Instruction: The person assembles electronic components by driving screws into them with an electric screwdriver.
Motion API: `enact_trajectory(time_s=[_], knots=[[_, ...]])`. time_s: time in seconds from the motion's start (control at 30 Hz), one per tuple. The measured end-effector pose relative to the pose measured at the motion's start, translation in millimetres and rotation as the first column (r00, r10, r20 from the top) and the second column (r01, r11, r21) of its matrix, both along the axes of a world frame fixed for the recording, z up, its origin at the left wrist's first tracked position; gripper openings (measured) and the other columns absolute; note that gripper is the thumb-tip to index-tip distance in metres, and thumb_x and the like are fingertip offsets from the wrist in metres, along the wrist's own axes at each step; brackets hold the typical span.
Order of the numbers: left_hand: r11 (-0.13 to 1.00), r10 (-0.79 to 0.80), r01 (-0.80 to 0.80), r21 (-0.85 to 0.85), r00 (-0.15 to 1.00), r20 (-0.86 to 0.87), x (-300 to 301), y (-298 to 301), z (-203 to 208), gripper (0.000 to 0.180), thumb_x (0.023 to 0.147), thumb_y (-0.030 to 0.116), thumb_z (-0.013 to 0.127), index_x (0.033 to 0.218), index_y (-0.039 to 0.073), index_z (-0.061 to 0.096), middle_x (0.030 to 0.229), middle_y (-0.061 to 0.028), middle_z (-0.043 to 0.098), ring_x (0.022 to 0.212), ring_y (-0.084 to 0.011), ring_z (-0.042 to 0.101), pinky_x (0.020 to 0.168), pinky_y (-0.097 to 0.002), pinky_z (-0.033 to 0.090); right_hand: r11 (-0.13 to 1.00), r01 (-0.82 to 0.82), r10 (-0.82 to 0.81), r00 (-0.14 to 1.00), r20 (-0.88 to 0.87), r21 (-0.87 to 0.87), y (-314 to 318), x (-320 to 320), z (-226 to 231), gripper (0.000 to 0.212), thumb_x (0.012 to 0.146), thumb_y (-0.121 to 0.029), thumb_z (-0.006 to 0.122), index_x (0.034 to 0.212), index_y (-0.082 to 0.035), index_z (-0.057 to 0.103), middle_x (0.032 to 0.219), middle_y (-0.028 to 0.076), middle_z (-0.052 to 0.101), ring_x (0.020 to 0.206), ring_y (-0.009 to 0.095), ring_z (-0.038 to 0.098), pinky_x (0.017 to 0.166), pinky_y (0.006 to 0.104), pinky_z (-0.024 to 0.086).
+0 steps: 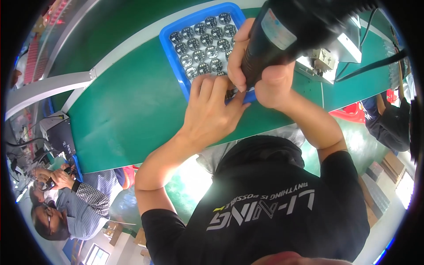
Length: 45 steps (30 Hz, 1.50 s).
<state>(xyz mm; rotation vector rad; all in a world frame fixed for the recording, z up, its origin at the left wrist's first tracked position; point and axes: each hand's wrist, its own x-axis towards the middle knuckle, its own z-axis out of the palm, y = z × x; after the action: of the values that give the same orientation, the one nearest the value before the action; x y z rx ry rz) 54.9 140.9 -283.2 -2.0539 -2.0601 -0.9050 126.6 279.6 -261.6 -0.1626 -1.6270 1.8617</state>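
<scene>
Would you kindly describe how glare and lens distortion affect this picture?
Head view: white glare bleaches part of the floor below the green tabletop; head view again: the pale rail bows with fisheye distortion, corners fall black, and the blue tray looks fairly clear.

Parts (206, 39) in a tray (176, 66), tray on a table (123, 110), tool (274, 35) over tray's right side, fixture (324, 59) farther right

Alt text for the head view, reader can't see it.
A person's right hand grips a black cylindrical tool beside the left hand, at the near edge of a blue tray of round parts on a green table.
</scene>
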Motion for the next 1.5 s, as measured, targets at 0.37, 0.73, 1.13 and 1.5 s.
enact_trajectory(time_s=[0.37, 0.73, 1.13, 1.5], knots=[[0.993, -0.037, 0.014, 0.118, 0.980, 0.197, 5.8, 0.5, 5.6, 0.026, 0.065, 0.011, 0.080, 0.089, 0.004, 0.071, 0.089, -0.0089, 0.051, 0.080, -0.0259, 0.050, 0.069, -0.0377, 0.039, 0.965, -0.134, 0.213, 0.904, -0.371, 0.226, 68.2, 60.0, 52.0, 0.109, 0.070, -0.096, 0.028, 0.141, -0.014, 0.041, 0.070, 0.002, 0.050, 0.050, 0.015, 0.047, 0.052, 0.0334, 0.038], [0.905, 0.383, -0.372, -0.208, 0.923, 0.018, 30.2, 30.8, 39.3, 0.004, 0.074, 0.005, 0.068, 0.075, 0.002, 0.066, 0.083, -0.0077, 0.047, 0.082, -0.0265, 0.049, 0.068, -0.0390, 0.035, 0.988, -0.086, 0.017, 0.884, -0.467, -0.126, 65.7, 104.8, 16.7, 0.105, 0.068, -0.095, 0.038, 0.138, -0.016, 0.038, 0.069, 0.001, 0.051, 0.054, 0.014, 0.047, 0.053, 0.0317, 0.037], [0.844, 0.398, -0.442, -0.305, 0.896, -0.199, 52.2, 43.3, 29.6, 0.005, 0.076, 0.002, 0.060, 0.073, -0.001, 0.057, 0.088, -0.0158, 0.048, 0.084, -0.0324, 0.049, 0.073, -0.0427, 0.038, 0.917, 0.238, -0.353, 0.859, -0.371, -0.321, 67.2, 131.4, 23.6, 0.097, 0.072, -0.091, 0.038, 0.126, -0.010, 0.036, 0.062, 0.006, 0.053, 0.048, 0.017, 0.049, 0.052, 0.0336, 0.045], [0.893, 0.234, -0.327, -0.308, 0.924, -0.303, 48.5, 43.1, 36.2, 0.005, 0.075, 0.002, 0.062, 0.075, -0.001, 0.058, 0.087, -0.0146, 0.048, 0.084, -0.0320, 0.049, 0.071, -0.0420, 0.038, 0.892, 0.315, -0.424, 0.830, -0.362, -0.324, 67.2, 135.2, 19.8, 0.082, 0.083, -0.084, 0.032, 0.120, -0.010, 0.043, 0.057, 0.006, 0.046, 0.045, 0.017, 0.043, 0.046, 0.0331, 0.041]])
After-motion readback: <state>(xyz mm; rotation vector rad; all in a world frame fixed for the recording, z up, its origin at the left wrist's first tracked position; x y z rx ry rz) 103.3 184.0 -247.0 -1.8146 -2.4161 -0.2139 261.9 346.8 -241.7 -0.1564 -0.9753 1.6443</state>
